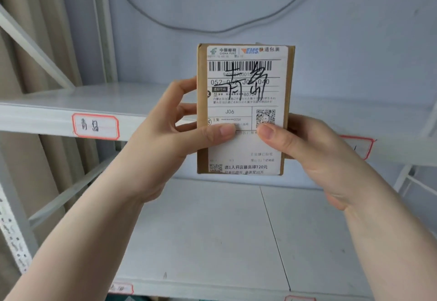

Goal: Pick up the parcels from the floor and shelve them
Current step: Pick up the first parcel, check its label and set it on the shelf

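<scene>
— What's going on over there?

— The person is holding a parcel [244, 109] up in both hands, label facing them. The left hand [175, 135] is gripping its left edge, thumb pressing on the label and fingers curling round behind. The right hand [314, 149] is clamping the lower right edge, thumb on the front beside the other thumb. Both hands are closed on it; neither looks nearer than the other.

— How is it lying?

— It's standing upright, long axis vertical, the flat face turned toward the person. It's hanging in the air in front of the rack, touching no shelf.

— And where would it go?

— I'd say that's what they're working out, since they seem to be reading the label. The lower shelf [212, 241] is lying below and just beyond the hands, bare as far as I can see. The upper shelf [59, 109] is running behind the parcel at about its middle height, with a red-bordered tag [95, 126] on its front edge to the left and another tag [359, 147] half hidden behind the right hand.

— Anything blocking?

— Only that upper shelf edge, which the parcel would have to clear to go in above. Farther back a cable [212, 31] is drooping along the wall, out of the way.
</scene>
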The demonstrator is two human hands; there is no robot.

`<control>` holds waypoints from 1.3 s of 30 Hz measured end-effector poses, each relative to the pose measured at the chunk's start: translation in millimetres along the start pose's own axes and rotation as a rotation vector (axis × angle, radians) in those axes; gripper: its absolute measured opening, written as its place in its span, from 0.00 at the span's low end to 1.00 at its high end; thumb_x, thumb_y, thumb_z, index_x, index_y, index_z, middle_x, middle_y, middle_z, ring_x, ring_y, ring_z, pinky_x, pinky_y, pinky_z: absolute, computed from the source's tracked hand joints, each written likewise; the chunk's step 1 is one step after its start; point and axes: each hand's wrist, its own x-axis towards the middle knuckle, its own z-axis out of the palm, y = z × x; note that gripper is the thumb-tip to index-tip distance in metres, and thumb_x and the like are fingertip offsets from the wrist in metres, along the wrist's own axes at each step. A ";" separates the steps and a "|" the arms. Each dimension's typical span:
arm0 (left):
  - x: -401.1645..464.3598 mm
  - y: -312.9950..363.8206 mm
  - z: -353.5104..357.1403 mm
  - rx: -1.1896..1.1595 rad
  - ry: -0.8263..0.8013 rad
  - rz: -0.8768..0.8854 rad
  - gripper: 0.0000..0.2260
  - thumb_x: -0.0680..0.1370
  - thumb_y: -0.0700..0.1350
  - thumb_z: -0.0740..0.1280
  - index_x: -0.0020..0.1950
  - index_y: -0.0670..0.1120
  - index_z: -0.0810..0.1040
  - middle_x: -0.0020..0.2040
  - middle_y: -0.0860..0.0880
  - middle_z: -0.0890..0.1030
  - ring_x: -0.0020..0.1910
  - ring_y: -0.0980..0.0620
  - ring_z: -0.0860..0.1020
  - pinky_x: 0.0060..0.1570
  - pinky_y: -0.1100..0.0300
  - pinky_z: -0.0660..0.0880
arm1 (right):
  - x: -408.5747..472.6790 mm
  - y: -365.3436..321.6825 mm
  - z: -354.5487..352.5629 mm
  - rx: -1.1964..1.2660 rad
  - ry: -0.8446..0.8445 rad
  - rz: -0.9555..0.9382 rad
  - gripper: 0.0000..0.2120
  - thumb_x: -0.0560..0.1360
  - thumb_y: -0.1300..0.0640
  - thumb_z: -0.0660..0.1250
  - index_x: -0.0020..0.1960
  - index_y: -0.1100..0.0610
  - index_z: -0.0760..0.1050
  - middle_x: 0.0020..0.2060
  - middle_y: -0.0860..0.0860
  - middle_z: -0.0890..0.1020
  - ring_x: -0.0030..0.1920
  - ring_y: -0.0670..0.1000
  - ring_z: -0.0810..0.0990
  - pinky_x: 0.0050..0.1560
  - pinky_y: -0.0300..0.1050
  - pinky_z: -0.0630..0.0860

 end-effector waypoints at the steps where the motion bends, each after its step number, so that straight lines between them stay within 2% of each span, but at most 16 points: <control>1: 6.3 5.1 1.0 0.005 0.006 0.010 0.37 0.61 0.47 0.79 0.69 0.52 0.74 0.62 0.44 0.84 0.55 0.46 0.86 0.57 0.45 0.80 | 6.4 -4.9 -4.6 0.000 0.002 -0.006 0.22 0.68 0.42 0.70 0.56 0.54 0.82 0.51 0.44 0.87 0.54 0.44 0.84 0.60 0.44 0.77; 4: 26.6 15.6 1.9 0.002 0.030 0.012 0.37 0.62 0.46 0.80 0.70 0.52 0.73 0.62 0.43 0.83 0.54 0.46 0.86 0.53 0.47 0.82 | 27.5 -17.9 -13.1 0.008 0.003 -0.003 0.21 0.67 0.42 0.72 0.53 0.54 0.82 0.48 0.45 0.88 0.50 0.43 0.85 0.52 0.36 0.79; 7: 51.1 21.1 -2.7 -0.010 0.036 -0.020 0.33 0.66 0.44 0.76 0.70 0.51 0.73 0.59 0.44 0.85 0.52 0.48 0.87 0.45 0.54 0.83 | 51.8 -25.1 -16.4 -0.007 0.010 0.023 0.24 0.62 0.40 0.68 0.49 0.55 0.83 0.43 0.45 0.88 0.45 0.42 0.86 0.45 0.33 0.78; 9: 69.9 22.7 -9.4 -0.005 0.030 -0.049 0.32 0.67 0.43 0.76 0.70 0.51 0.73 0.56 0.46 0.87 0.49 0.49 0.87 0.43 0.55 0.81 | 71.1 -26.4 -16.5 -0.055 0.025 0.047 0.27 0.60 0.37 0.67 0.49 0.56 0.83 0.44 0.46 0.88 0.48 0.46 0.86 0.52 0.40 0.80; 12: 100.3 21.1 -22.9 0.006 0.020 -0.103 0.29 0.71 0.42 0.76 0.70 0.51 0.73 0.55 0.50 0.87 0.52 0.47 0.86 0.48 0.49 0.82 | 102.7 -25.7 -14.9 -0.130 0.049 0.086 0.30 0.64 0.34 0.67 0.51 0.58 0.83 0.46 0.50 0.88 0.54 0.55 0.85 0.62 0.53 0.77; 15: 134.2 16.3 -39.0 0.010 0.001 -0.156 0.26 0.73 0.43 0.74 0.70 0.51 0.74 0.56 0.50 0.87 0.53 0.46 0.85 0.53 0.46 0.82 | 136.3 -23.4 -13.2 -0.156 0.073 0.134 0.23 0.72 0.37 0.65 0.49 0.56 0.84 0.44 0.50 0.88 0.50 0.52 0.85 0.60 0.51 0.78; 18: 168.7 12.0 -54.3 0.033 -0.031 -0.198 0.24 0.74 0.45 0.74 0.69 0.51 0.76 0.57 0.49 0.86 0.50 0.47 0.86 0.51 0.47 0.83 | 170.3 -19.6 -11.7 -0.171 0.070 0.199 0.23 0.72 0.36 0.64 0.51 0.54 0.83 0.46 0.50 0.88 0.51 0.51 0.85 0.58 0.49 0.79; 20: 191.1 7.4 -62.5 0.066 -0.053 -0.229 0.21 0.75 0.46 0.74 0.67 0.50 0.77 0.54 0.49 0.86 0.47 0.49 0.86 0.49 0.48 0.84 | 192.5 -15.2 -8.2 -0.148 0.081 0.237 0.23 0.72 0.35 0.65 0.52 0.52 0.83 0.48 0.50 0.88 0.51 0.51 0.85 0.57 0.49 0.79; 23: 223.7 -2.6 -72.6 0.135 -0.089 -0.286 0.14 0.76 0.48 0.72 0.61 0.50 0.79 0.49 0.49 0.85 0.43 0.49 0.85 0.45 0.50 0.83 | 225.5 -4.6 0.5 -0.098 0.128 0.265 0.20 0.73 0.38 0.65 0.54 0.51 0.81 0.48 0.50 0.87 0.50 0.51 0.85 0.55 0.51 0.81; 27: 266.0 -21.8 -84.3 0.166 -0.101 -0.374 0.08 0.77 0.49 0.71 0.54 0.49 0.80 0.50 0.45 0.83 0.46 0.43 0.84 0.51 0.44 0.82 | 263.3 11.4 10.2 -0.073 0.211 0.314 0.16 0.74 0.40 0.65 0.52 0.51 0.80 0.45 0.51 0.85 0.48 0.53 0.84 0.55 0.56 0.81; 30: 289.4 -38.1 -85.7 0.173 -0.093 -0.437 0.11 0.78 0.50 0.70 0.57 0.47 0.78 0.54 0.41 0.80 0.49 0.39 0.82 0.56 0.39 0.80 | 284.5 22.9 12.7 -0.080 0.237 0.370 0.16 0.74 0.40 0.65 0.51 0.51 0.79 0.44 0.51 0.84 0.47 0.54 0.83 0.55 0.58 0.80; 34: 309.9 -59.1 -80.6 0.208 -0.099 -0.515 0.24 0.78 0.53 0.69 0.71 0.46 0.73 0.65 0.38 0.75 0.55 0.34 0.82 0.54 0.38 0.80 | 302.6 37.7 10.1 -0.104 0.228 0.454 0.17 0.75 0.40 0.64 0.55 0.51 0.78 0.45 0.52 0.82 0.46 0.54 0.82 0.53 0.60 0.81; 36: 317.4 -65.8 -77.3 0.254 -0.098 -0.540 0.26 0.77 0.56 0.68 0.72 0.46 0.73 0.66 0.37 0.76 0.56 0.33 0.82 0.51 0.42 0.82 | 308.8 44.9 6.4 -0.111 0.217 0.486 0.16 0.76 0.41 0.63 0.54 0.52 0.78 0.45 0.53 0.81 0.44 0.55 0.82 0.51 0.58 0.81; 39: 328.2 -73.5 -72.8 0.385 -0.097 -0.548 0.23 0.77 0.58 0.67 0.67 0.46 0.76 0.63 0.39 0.79 0.52 0.39 0.82 0.52 0.48 0.81 | 315.2 55.8 0.9 -0.127 0.211 0.522 0.16 0.77 0.43 0.63 0.55 0.54 0.78 0.45 0.54 0.81 0.44 0.55 0.82 0.52 0.57 0.81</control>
